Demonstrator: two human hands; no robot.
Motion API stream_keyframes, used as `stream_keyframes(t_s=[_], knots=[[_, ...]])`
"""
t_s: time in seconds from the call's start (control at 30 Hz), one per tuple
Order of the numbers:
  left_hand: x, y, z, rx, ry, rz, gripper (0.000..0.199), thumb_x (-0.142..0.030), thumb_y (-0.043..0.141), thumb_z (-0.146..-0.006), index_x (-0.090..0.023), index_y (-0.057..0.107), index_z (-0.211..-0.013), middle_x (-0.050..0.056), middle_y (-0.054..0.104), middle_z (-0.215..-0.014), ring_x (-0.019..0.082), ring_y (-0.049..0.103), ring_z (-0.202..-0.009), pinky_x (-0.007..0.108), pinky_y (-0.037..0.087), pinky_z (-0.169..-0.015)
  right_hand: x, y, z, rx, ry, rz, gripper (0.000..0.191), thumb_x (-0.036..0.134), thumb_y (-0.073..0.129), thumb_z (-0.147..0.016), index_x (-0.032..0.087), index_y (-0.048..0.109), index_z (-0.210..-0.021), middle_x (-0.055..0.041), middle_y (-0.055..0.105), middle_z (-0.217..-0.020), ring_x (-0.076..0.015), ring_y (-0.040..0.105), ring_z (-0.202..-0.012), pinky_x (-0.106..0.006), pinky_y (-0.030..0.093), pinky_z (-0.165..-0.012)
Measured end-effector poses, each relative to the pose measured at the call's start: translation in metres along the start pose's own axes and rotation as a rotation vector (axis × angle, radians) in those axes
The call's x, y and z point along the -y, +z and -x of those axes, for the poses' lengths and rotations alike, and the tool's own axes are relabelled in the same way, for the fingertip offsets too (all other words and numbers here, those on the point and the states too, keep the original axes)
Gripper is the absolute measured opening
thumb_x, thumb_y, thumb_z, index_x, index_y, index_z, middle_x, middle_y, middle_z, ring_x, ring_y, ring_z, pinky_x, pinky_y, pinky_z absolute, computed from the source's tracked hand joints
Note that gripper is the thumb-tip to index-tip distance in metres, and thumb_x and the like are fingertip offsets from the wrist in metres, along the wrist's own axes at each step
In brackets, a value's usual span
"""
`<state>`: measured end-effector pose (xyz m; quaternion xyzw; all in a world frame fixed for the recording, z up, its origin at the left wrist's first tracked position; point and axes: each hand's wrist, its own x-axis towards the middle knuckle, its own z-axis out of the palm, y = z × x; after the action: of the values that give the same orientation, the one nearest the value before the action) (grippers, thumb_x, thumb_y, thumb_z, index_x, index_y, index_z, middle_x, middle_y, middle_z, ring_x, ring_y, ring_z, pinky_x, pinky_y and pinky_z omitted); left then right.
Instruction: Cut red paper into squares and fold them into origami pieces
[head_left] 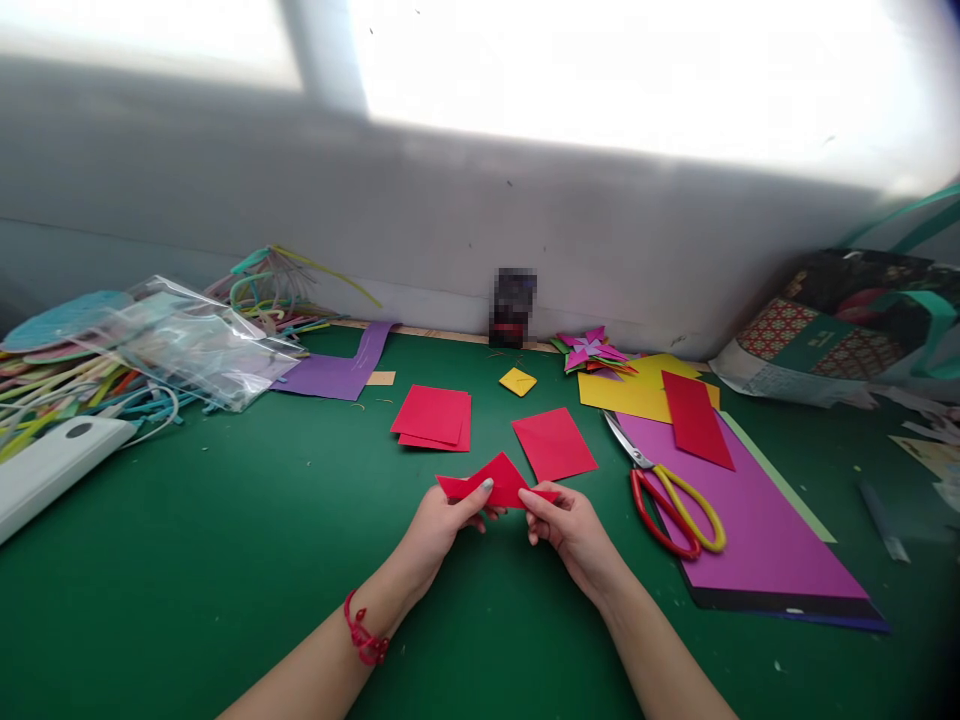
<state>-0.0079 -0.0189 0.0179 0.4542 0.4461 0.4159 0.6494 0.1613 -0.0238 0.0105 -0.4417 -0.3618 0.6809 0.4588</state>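
A folded piece of red paper [504,478] is held a little above the green table, pinched at both sides. My left hand [456,512] grips its left part, thumb on top and fingers beneath. On the right end, my right hand [561,512] pinches it between thumb and fingers. Just beyond, a single red paper square [555,444] lies flat. To its left is a small stack of red paper squares [430,416]. Further back sits a small folded yellow paper [518,381].
Scissors [643,462] with red and yellow handles lie on purple sheets [765,530] at right. Behind are a yellow sheet [622,392] and folded paper stars [591,350]. A clear plastic bag [202,340], coloured strips and a white device [60,465] occupy the left. A bag [817,340] stands far right.
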Motion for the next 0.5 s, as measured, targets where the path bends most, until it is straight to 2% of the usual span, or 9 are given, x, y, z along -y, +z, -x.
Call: stream_keyframes(t_s=[0.2, 0.37, 0.5], knots=[[0.002, 0.004, 0.002, -0.028, 0.09, -0.255, 0.03, -0.04, 0.051, -0.079, -0.013, 0.061, -0.074, 0.003, 0.058, -0.069, 0.014, 0.052, -0.063, 0.023, 0.041, -0.057, -0.001, 0.0, -0.001, -0.134, -0.051, -0.029, 0.019, 0.028, 0.069, -0.069, 0.014, 0.057, -0.064, 0.0029, 0.049, -0.054, -0.0075, 0.045, -0.049, -0.019, 0.041, -0.044], [0.003, 0.006, 0.006, -0.094, 0.187, -0.391, 0.026, -0.037, 0.048, -0.081, -0.015, 0.058, -0.07, 0.0, 0.052, -0.066, 0.012, 0.047, -0.061, 0.022, 0.037, -0.057, -0.005, 0.008, 0.001, -0.112, -0.095, -0.023, 0.018, 0.032, 0.065, -0.072, 0.015, 0.059, -0.075, 0.0019, 0.052, -0.055, -0.0091, 0.047, -0.049, -0.02, 0.042, -0.041], [-0.003, 0.008, 0.01, -0.045, 0.232, -0.38, 0.023, -0.034, 0.046, -0.082, -0.016, 0.056, -0.072, -0.001, 0.05, -0.067, 0.011, 0.045, -0.062, 0.021, 0.037, -0.057, -0.005, 0.014, 0.004, -0.103, -0.2, 0.129, 0.018, 0.032, 0.065, -0.072, 0.015, 0.059, -0.073, 0.0013, 0.054, -0.054, -0.0108, 0.05, -0.048, -0.023, 0.045, -0.044]])
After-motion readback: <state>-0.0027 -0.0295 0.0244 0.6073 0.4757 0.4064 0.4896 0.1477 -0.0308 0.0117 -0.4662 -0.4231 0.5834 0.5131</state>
